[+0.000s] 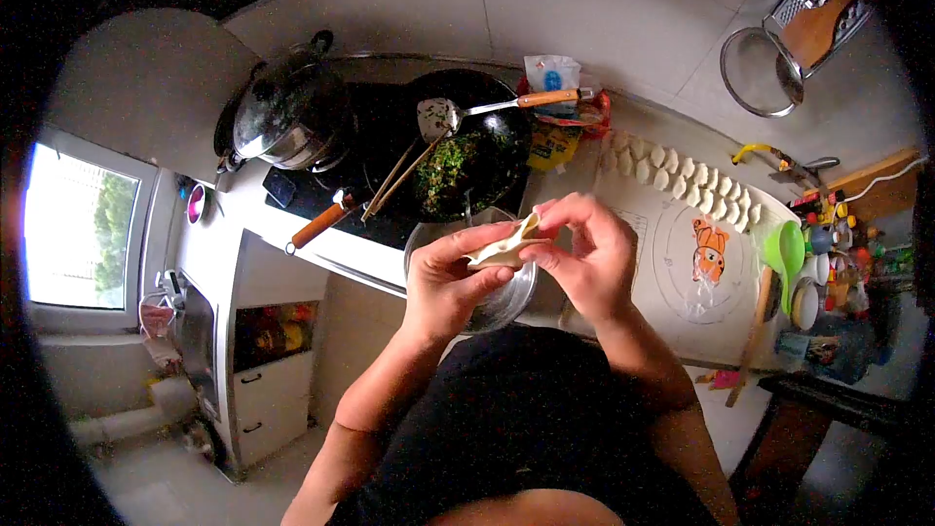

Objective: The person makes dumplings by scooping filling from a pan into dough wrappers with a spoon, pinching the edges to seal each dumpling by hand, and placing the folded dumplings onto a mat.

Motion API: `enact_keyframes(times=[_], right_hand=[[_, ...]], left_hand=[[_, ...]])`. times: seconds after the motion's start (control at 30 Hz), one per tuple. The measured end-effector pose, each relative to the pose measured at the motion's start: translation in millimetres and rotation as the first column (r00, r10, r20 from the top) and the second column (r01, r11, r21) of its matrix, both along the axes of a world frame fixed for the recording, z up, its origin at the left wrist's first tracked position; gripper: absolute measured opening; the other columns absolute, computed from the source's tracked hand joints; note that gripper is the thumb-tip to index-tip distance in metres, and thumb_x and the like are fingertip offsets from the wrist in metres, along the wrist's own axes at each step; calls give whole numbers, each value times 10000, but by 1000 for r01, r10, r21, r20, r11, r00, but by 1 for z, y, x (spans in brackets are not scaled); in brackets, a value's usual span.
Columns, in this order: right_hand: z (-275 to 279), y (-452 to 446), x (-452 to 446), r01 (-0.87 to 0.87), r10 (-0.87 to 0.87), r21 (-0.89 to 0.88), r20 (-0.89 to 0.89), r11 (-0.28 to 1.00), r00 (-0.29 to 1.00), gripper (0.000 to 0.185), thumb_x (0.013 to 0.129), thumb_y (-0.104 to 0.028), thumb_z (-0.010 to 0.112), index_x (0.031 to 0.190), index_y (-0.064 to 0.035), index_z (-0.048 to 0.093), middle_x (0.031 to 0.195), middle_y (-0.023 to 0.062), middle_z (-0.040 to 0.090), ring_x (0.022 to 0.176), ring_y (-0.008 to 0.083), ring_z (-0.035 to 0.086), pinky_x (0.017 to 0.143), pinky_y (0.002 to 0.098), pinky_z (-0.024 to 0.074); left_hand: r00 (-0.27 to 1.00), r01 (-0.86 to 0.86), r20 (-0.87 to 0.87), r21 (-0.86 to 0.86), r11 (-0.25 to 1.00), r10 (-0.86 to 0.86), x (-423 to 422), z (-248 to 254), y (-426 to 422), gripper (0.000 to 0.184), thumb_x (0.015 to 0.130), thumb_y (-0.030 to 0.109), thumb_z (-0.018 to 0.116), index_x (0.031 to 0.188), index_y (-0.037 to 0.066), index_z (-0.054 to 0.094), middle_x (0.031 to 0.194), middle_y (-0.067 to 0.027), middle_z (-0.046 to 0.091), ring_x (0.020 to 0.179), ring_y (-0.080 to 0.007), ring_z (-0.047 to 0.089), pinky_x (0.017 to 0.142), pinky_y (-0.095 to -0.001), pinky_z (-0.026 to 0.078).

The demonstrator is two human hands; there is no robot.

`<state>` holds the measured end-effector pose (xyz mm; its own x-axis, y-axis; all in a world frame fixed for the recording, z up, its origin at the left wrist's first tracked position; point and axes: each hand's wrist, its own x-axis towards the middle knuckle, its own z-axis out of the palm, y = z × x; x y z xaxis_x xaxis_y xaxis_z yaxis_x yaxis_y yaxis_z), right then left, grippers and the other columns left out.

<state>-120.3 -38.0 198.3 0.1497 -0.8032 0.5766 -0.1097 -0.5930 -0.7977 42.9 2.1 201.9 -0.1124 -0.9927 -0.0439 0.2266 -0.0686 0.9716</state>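
A pale folded dumpling is held up in front of my chest between both hands. My left hand grips its left end between thumb and fingers. With thumb and fingertips my right hand pinches the right end, where the dough edge stands partly apart. Below the hands is a metal bowl, largely covered by them. Just beyond is a black wok with chopped green filling. A spatula lies across the wok and chopsticks rest at its rim.
Rows of finished dumplings lie on the mat at right. A green ladle, a rolling pin and several seasoning bottles stand farther right. A lidded pot sits on the stove at left.
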Motion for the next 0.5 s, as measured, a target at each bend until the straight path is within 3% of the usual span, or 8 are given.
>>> enact_keyframes(times=[0.07, 0.13, 0.2, 0.33, 0.4, 0.43, 0.5], right_hand=[[-5, -2, 3, -267, 103, 359, 417, 894, 903, 202, 640, -40, 749, 804, -25, 632, 853, 49, 553, 776, 129, 525, 715, 276, 460], [-6, -6, -1, -304, 168, 350, 368, 886, 914, 222, 651, -50, 751, 850, -30, 654, 901, 38, 540, 801, 97, 496, 689, 256, 455], [-2, -5, -2, -173, 146, 228, 129, 958, 981, 219, 646, -47, 748, 847, -20, 668, 865, 45, 553, 769, 119, 522, 708, 259, 469], [-9, -4, 2, -92, 83, 77, 115, 993, 990, 174, 649, -41, 740, 805, -5, 671, 828, 51, 565, 728, 144, 546, 729, 273, 486], [-11, -3, 2, -2, 3, -11, 67, 1000, 998, 159, 656, -70, 731, 807, -62, 682, 820, 52, 592, 851, 193, 598, 745, 299, 482], [-12, -1, 2, -7, 8, -6, 65, 1000, 998, 159, 656, -70, 731, 807, -62, 682, 820, 52, 592, 851, 193, 598, 745, 299, 482], [-10, 0, 2, 34, -35, 39, 37, 999, 999, 167, 663, -68, 728, 824, -55, 683, 804, 41, 582, 817, 179, 588, 740, 273, 474]], left_hand=[[1000, 9, -29, -3, 1000, -9, 0, -1, -1, 410, 705, -91, 649, 1100, -26, 558, 1079, -110, 586, 962, -158, 568, 850, -266, 460], [998, 19, -58, -5, 1000, -19, -1, 0, -2, 415, 707, -83, 654, 1105, -29, 551, 1061, -110, 592, 942, -157, 578, 846, -268, 464], [992, -9, -127, 4, 1000, 10, -3, 1, -3, 432, 706, -79, 657, 1117, -37, 534, 1031, -112, 598, 923, -165, 588, 825, -272, 482], [993, 10, -118, 88, 996, 1, -3, 0, -1, 441, 704, -67, 665, 1121, -38, 526, 1030, -112, 594, 925, -176, 589, 802, -276, 501], [967, 34, -254, 99, 995, -8, -5, -4, -1, 430, 708, -63, 662, 1117, -34, 529, 1030, -116, 595, 912, -184, 595, 786, -277, 512], [972, 30, -236, 133, 991, 2, -4, -6, -2, 446, 660, -43, 695, 1081, -26, 548, 1036, -116, 595, 935, -238, 590, 791, -371, 523], [970, 47, -243, 179, 983, -3, -3, -4, -3, 447, 662, -45, 691, 1084, -26, 547, 1036, -116, 596, 930, -228, 591, 797, -354, 516]])
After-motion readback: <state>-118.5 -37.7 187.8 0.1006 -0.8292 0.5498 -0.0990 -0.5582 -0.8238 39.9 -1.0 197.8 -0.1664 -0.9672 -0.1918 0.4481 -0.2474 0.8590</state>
